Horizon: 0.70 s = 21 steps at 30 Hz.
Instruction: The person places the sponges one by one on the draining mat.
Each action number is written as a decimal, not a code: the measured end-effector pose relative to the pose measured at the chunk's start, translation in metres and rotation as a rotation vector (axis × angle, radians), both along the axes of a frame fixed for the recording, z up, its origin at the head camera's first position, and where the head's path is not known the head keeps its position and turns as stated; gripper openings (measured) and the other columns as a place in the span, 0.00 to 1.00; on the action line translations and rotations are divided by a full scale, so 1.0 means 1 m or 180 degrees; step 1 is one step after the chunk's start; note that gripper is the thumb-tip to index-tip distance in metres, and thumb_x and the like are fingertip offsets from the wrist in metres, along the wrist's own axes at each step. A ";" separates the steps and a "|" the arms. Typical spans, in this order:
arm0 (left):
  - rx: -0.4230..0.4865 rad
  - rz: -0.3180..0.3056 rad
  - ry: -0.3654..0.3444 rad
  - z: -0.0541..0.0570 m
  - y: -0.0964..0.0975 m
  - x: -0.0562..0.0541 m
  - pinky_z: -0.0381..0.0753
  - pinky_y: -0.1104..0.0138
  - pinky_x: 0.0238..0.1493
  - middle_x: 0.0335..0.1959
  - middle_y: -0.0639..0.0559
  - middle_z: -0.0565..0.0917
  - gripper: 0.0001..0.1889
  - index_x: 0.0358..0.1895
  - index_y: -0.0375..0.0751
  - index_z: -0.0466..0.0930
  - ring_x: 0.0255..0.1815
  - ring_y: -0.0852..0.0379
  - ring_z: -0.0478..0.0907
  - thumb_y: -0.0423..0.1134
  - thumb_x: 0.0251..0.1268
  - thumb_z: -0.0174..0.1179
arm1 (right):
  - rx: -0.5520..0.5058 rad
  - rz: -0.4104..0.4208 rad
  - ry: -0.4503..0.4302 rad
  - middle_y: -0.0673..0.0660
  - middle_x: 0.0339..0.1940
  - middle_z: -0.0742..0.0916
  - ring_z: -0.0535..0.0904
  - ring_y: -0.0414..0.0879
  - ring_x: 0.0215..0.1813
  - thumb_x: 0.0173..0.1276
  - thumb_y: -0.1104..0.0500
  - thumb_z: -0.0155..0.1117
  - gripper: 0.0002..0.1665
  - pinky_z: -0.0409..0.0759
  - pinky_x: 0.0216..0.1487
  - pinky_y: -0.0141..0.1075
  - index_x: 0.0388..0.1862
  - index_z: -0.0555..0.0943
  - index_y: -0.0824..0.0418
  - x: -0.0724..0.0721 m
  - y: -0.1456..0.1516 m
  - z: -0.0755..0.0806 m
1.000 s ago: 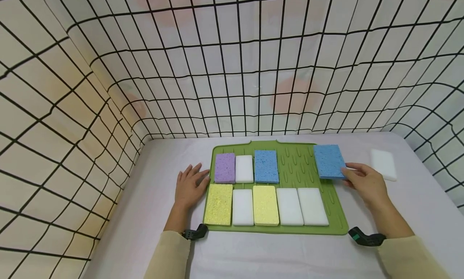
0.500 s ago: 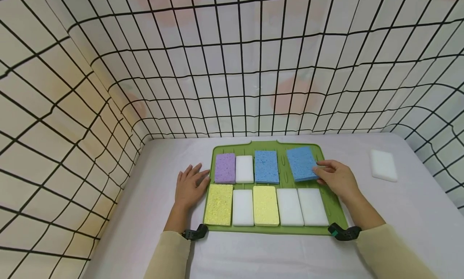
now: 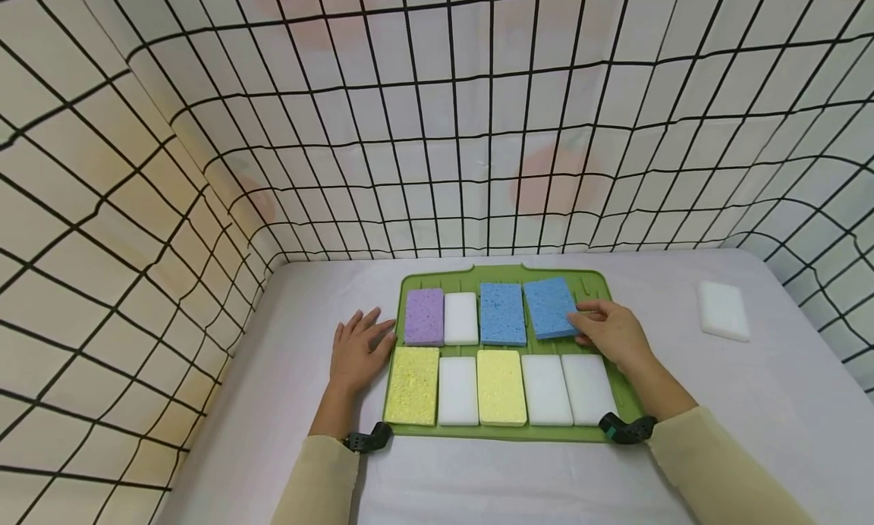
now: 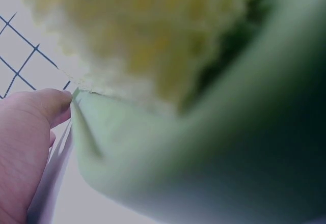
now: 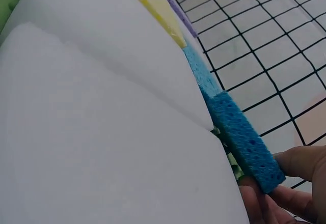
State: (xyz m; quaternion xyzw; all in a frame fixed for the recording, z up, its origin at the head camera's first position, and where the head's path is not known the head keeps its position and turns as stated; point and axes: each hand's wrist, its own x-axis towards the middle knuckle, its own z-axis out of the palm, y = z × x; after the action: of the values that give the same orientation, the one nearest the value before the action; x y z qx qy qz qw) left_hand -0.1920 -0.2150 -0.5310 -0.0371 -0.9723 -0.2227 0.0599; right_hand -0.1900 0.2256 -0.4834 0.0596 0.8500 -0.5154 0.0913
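Observation:
My right hand (image 3: pixel 614 334) pinches a blue sponge (image 3: pixel 550 308) by its right edge, thumb on top. This sponge sits slightly tilted over the back row of a green ridged mat (image 3: pixel 594 284), close beside another blue sponge (image 3: pixel 502 314). In the right wrist view the pinched blue sponge (image 5: pixel 247 140) shows edge-on between thumb and fingers. To the left, my left hand (image 3: pixel 358 352) rests with fingers spread at the mat's left edge, holding nothing. The left wrist view has a blurred yellow sponge (image 4: pixel 137 35) beside its thumb.
A purple sponge (image 3: pixel 424 316) and a white sponge (image 3: pixel 460 319) fill the back row's left. The front row has yellow sponges (image 3: pixel 501 387) and white sponges (image 3: pixel 547 389). One white sponge (image 3: pixel 724 311) lies off the mat at right. Black wire mesh (image 3: pixel 437 138) encloses the table.
My right hand has carried the blue sponge leftward over the mat, from its right edge to beside the other blue sponge. My left hand has stayed still.

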 end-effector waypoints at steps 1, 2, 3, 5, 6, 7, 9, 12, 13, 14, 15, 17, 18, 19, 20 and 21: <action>-0.0008 0.0000 -0.0001 0.000 0.000 0.000 0.44 0.40 0.84 0.79 0.51 0.69 0.22 0.66 0.56 0.81 0.84 0.41 0.55 0.55 0.77 0.52 | 0.0021 0.0029 0.0000 0.70 0.61 0.81 0.88 0.40 0.39 0.76 0.45 0.62 0.37 0.89 0.43 0.32 0.73 0.70 0.67 0.000 0.000 0.000; -0.0010 0.0001 0.0002 0.000 0.000 0.000 0.44 0.40 0.84 0.79 0.51 0.69 0.22 0.66 0.56 0.81 0.83 0.41 0.55 0.55 0.76 0.53 | 0.0045 0.0054 -0.0009 0.71 0.61 0.81 0.88 0.41 0.39 0.76 0.45 0.62 0.36 0.89 0.43 0.33 0.72 0.71 0.67 0.000 0.000 0.001; -0.0010 0.0000 0.0002 -0.001 0.000 0.000 0.44 0.40 0.84 0.79 0.51 0.69 0.22 0.66 0.56 0.81 0.84 0.41 0.55 0.55 0.76 0.53 | 0.0083 0.0078 -0.0023 0.71 0.61 0.82 0.88 0.42 0.40 0.76 0.45 0.62 0.35 0.89 0.43 0.34 0.72 0.71 0.66 0.000 0.000 0.001; -0.0010 0.0003 -0.0007 -0.001 0.000 0.000 0.44 0.40 0.84 0.79 0.51 0.69 0.22 0.66 0.56 0.81 0.84 0.41 0.55 0.55 0.76 0.52 | 0.0169 0.0133 -0.0046 0.71 0.60 0.83 0.88 0.44 0.41 0.76 0.46 0.62 0.34 0.88 0.44 0.37 0.71 0.72 0.66 0.000 0.000 0.002; -0.0008 0.0003 -0.0014 -0.001 0.001 0.000 0.44 0.40 0.84 0.79 0.51 0.68 0.22 0.66 0.56 0.81 0.84 0.42 0.55 0.55 0.77 0.52 | 0.0225 0.0158 -0.0062 0.70 0.60 0.84 0.88 0.44 0.41 0.76 0.45 0.62 0.34 0.88 0.44 0.37 0.71 0.72 0.65 0.000 0.000 0.002; -0.0006 0.0003 -0.0012 -0.001 0.001 0.000 0.44 0.40 0.84 0.79 0.51 0.68 0.22 0.66 0.56 0.81 0.84 0.41 0.55 0.55 0.77 0.52 | 0.0268 0.0178 -0.0091 0.69 0.59 0.84 0.87 0.45 0.42 0.76 0.45 0.62 0.34 0.87 0.45 0.38 0.71 0.72 0.65 0.000 0.000 0.002; 0.0003 0.0004 -0.0023 0.000 0.001 0.001 0.43 0.40 0.84 0.79 0.51 0.68 0.22 0.66 0.56 0.81 0.84 0.42 0.55 0.55 0.77 0.52 | 0.0334 0.0225 -0.0136 0.69 0.58 0.85 0.87 0.46 0.43 0.76 0.46 0.62 0.33 0.86 0.45 0.39 0.71 0.72 0.64 -0.001 0.000 0.002; 0.0000 0.0001 -0.0025 0.000 0.001 0.001 0.43 0.40 0.84 0.79 0.51 0.68 0.22 0.66 0.56 0.81 0.84 0.42 0.55 0.55 0.77 0.52 | 0.0389 0.0298 -0.0165 0.69 0.59 0.85 0.87 0.47 0.44 0.76 0.47 0.61 0.33 0.87 0.46 0.41 0.72 0.71 0.64 -0.001 0.001 0.003; 0.0000 0.0001 -0.0025 0.000 0.001 0.001 0.43 0.40 0.84 0.79 0.51 0.68 0.22 0.66 0.56 0.81 0.84 0.42 0.55 0.55 0.77 0.52 | 0.0399 0.0313 -0.0167 0.70 0.60 0.85 0.88 0.48 0.44 0.76 0.48 0.61 0.33 0.87 0.46 0.41 0.72 0.71 0.64 0.000 0.001 0.003; 0.0003 -0.0002 -0.0024 0.000 0.001 0.001 0.43 0.40 0.84 0.79 0.51 0.68 0.22 0.66 0.56 0.81 0.84 0.42 0.55 0.55 0.77 0.52 | 0.0408 0.0331 -0.0157 0.70 0.60 0.84 0.88 0.48 0.44 0.77 0.48 0.61 0.33 0.87 0.46 0.41 0.72 0.71 0.65 0.000 0.002 0.003; 0.0008 -0.0004 -0.0017 0.000 0.001 0.001 0.43 0.40 0.84 0.79 0.51 0.68 0.22 0.66 0.56 0.81 0.84 0.42 0.55 0.55 0.77 0.52 | 0.0404 0.0346 -0.0145 0.71 0.61 0.84 0.88 0.49 0.45 0.77 0.48 0.61 0.33 0.87 0.46 0.41 0.72 0.71 0.65 0.000 0.002 0.003; 0.0015 -0.0008 -0.0003 0.000 0.001 0.001 0.44 0.40 0.84 0.79 0.51 0.69 0.22 0.66 0.56 0.81 0.84 0.41 0.55 0.55 0.77 0.53 | 0.0402 0.0374 -0.0124 0.72 0.62 0.83 0.88 0.49 0.45 0.77 0.49 0.61 0.32 0.87 0.46 0.42 0.72 0.71 0.66 0.001 0.002 0.003; 0.0015 -0.0008 -0.0001 0.000 0.001 0.001 0.44 0.40 0.84 0.79 0.50 0.69 0.21 0.66 0.56 0.81 0.84 0.41 0.55 0.55 0.76 0.53 | 0.0406 0.0390 -0.0109 0.72 0.62 0.83 0.88 0.50 0.45 0.77 0.49 0.61 0.32 0.88 0.46 0.42 0.71 0.71 0.67 0.001 0.002 0.003; 0.0016 -0.0009 -0.0002 0.000 0.001 0.001 0.44 0.40 0.84 0.79 0.51 0.69 0.21 0.66 0.56 0.81 0.84 0.41 0.55 0.55 0.76 0.53 | 0.0409 0.0407 -0.0099 0.72 0.62 0.83 0.88 0.50 0.45 0.77 0.49 0.61 0.32 0.88 0.46 0.42 0.71 0.71 0.67 0.001 0.002 0.002; 0.0017 -0.0011 0.0000 0.000 0.000 0.001 0.44 0.40 0.84 0.79 0.50 0.69 0.21 0.66 0.56 0.81 0.84 0.41 0.55 0.54 0.77 0.53 | 0.0429 0.0433 -0.0082 0.72 0.61 0.83 0.88 0.50 0.45 0.78 0.49 0.60 0.32 0.88 0.46 0.42 0.71 0.71 0.68 0.001 0.002 0.002; 0.0018 -0.0012 -0.0002 0.000 0.000 0.001 0.43 0.40 0.84 0.79 0.51 0.69 0.21 0.66 0.56 0.81 0.84 0.41 0.55 0.55 0.77 0.53 | 0.0446 0.0444 -0.0076 0.72 0.61 0.83 0.88 0.50 0.44 0.78 0.49 0.60 0.32 0.88 0.46 0.43 0.71 0.71 0.68 0.001 0.003 0.002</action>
State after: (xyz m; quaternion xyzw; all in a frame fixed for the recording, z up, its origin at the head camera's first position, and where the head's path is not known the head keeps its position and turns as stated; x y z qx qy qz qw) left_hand -0.1915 -0.2146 -0.5312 -0.0387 -0.9716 -0.2256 0.0593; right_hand -0.1886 0.2282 -0.4817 0.0126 0.8849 -0.4463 0.1326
